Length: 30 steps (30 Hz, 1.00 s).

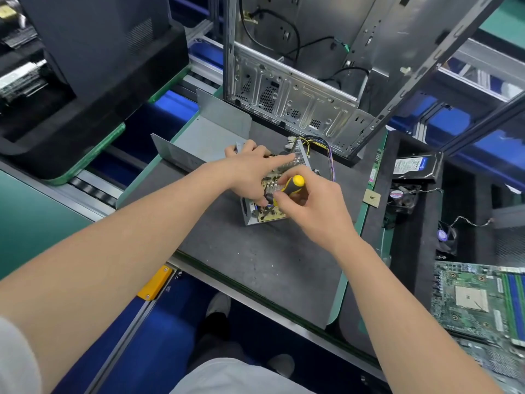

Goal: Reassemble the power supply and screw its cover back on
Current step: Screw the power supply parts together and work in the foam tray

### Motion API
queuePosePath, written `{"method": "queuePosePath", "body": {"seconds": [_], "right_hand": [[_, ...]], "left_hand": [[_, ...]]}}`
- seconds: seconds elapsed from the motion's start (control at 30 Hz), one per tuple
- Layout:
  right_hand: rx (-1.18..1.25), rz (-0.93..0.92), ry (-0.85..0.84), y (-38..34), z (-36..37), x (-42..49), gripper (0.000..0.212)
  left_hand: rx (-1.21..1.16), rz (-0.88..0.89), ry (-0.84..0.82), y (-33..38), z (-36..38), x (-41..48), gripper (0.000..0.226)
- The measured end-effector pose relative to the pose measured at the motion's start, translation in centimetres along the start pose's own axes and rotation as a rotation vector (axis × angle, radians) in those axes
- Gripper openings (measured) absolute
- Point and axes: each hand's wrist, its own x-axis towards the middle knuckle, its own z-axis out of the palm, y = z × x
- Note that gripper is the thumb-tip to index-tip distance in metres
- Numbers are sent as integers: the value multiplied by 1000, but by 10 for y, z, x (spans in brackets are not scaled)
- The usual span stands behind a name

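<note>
Power supply [299, 156] sits open on the grey mat [255, 265] of the desk [340, 291], near the far edge. Board [271, 217] is exposed, perforated end wall stands up at far right, and the wire bundle [326, 155] loops off toward the bare PC case [298, 89] standing just behind. Cover [210, 129] is off: a bent grey sheet lying open side up, just left of and behind the unit. Left hand [247, 172] spans the top of the unit, index finger straight across the board, thumb down on the near side. Other fingers are bent at the far edge; can't tell if they hook the chassis or only rest there. Right hand [312, 211] has fingers curled round the yellow-and-black screwdriver [297, 182], handle up and tilted, tip down inside the unit and hidden by the hands. Off the mat to the right: CPU [372, 198], fan [402, 197], hard drive [412, 166], motherboard [477, 297].
</note>
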Motion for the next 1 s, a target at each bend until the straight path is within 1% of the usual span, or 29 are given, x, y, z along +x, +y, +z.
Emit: {"method": "queuePosePath", "body": {"seconds": [0.07,0.1,0.17,0.23,0.33,0.4,0.43,0.5,0.53,0.63,0.7,0.73,0.77,0.8,0.87,0.93,1.0], "right_hand": [[-57,-82,-38,-6,-2,4,23],[-88,-120,-59,-9,-2,6,25],[-157,-178,-71,-14,-2,10,17],[-192,-193,-88,-17,-4,13,9],[-232,-203,-155,-21,-8,16,20],[-296,-209,-133,-22,-8,18,18],[-334,-207,-110,-23,-8,18,19],[-411,-197,-73,-27,-6,19,25],[-422,-205,-68,-28,-5,19,25],[-344,-220,-137,-31,-8,20,22],[-338,-260,-191,-29,-10,21,18],[-349,-262,-186,-29,-10,22,14],[-364,-253,-154,-29,-10,22,11],[-390,-242,-108,-29,-10,23,14],[-426,-215,-39,-28,-8,22,30],[-493,-164,-7,-30,-7,22,47],[-624,-84,-1,-31,-6,23,61]], "left_hand": [[-16,6,10,0,0,0,112],[-26,9,15,0,0,0,110],[-38,10,15,-1,0,-1,111],[-29,11,11,0,0,-1,115],[-45,9,11,0,0,-1,111],[-48,12,15,0,-1,-3,101],[-41,16,15,1,-1,-3,100],[-26,29,1,2,-2,-4,105],[-22,31,-5,2,-3,-4,102],[-35,34,16,2,-4,-4,75],[-31,28,15,2,-2,-4,80],[-30,29,15,2,-1,-4,82],[-37,39,23,1,0,-4,79],[-68,53,29,-1,-1,-5,73],[-216,102,36,-7,-2,-8,59],[-358,168,53,-15,-1,-13,48],[-450,243,72,-20,4,-17,34]]}}
